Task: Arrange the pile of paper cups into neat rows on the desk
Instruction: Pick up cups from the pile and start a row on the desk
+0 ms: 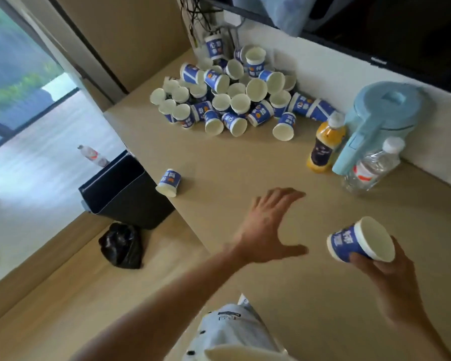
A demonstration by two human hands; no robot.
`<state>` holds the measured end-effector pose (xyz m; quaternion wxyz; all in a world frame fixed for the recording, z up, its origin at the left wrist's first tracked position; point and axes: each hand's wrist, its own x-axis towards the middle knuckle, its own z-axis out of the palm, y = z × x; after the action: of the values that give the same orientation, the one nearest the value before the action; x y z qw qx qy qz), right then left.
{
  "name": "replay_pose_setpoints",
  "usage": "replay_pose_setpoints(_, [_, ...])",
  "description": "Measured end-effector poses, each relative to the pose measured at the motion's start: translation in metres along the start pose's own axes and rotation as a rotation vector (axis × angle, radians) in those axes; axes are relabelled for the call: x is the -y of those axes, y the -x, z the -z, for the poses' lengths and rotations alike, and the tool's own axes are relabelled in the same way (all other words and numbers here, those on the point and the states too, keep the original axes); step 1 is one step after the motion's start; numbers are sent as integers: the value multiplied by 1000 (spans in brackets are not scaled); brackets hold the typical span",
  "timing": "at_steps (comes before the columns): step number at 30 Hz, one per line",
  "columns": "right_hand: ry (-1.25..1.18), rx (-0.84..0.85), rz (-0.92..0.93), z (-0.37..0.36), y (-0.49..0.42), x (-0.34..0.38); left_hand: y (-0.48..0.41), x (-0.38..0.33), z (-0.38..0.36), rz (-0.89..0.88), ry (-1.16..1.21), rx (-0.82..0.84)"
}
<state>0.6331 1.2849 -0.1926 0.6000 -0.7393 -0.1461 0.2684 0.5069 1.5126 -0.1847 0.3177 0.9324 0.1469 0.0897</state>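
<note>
A pile of blue-and-white paper cups [232, 100] lies jumbled at the far corner of the tan desk [245, 157], most on their sides. One single cup [168, 182] stands upside down near the desk's left edge. My right hand [385, 280] grips another cup [359, 241], tilted on its side with its mouth toward me, above the desk at the right. My left hand [268, 227] hovers over the desk's middle with fingers spread and nothing in it.
An orange juice bottle [323, 144], a light blue pitcher [375, 118] and a clear water bottle [372, 165] stand by the wall at right. A dark bin [120, 191] and a black bag [123, 246] sit on the floor left of the desk.
</note>
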Motion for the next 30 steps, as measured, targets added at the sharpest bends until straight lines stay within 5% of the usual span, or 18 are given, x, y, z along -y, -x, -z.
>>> replay_pose_setpoints(4, [-7,-28,-6,-21,-5,-6,9,151,88,542,-180,-429])
replay_pose_setpoints(7, [11,-25,-17,-38,-8,-8,15,233,130,918,-321,-320])
replay_pose_setpoints(10, [-7,-29,-16,-55,-11,-6,18,278,144,1088,-354,-140])
replay_pose_setpoints(15, [-14,-44,-14,-79,-18,1,16,308,130,1091,-293,3])
replay_pose_setpoints(26, [-66,10,16,-116,-23,18,12,319,125,965,-380,24])
replay_pose_setpoints(30, [-100,6,1,-128,-25,18,-13,286,126,843,-198,-23])
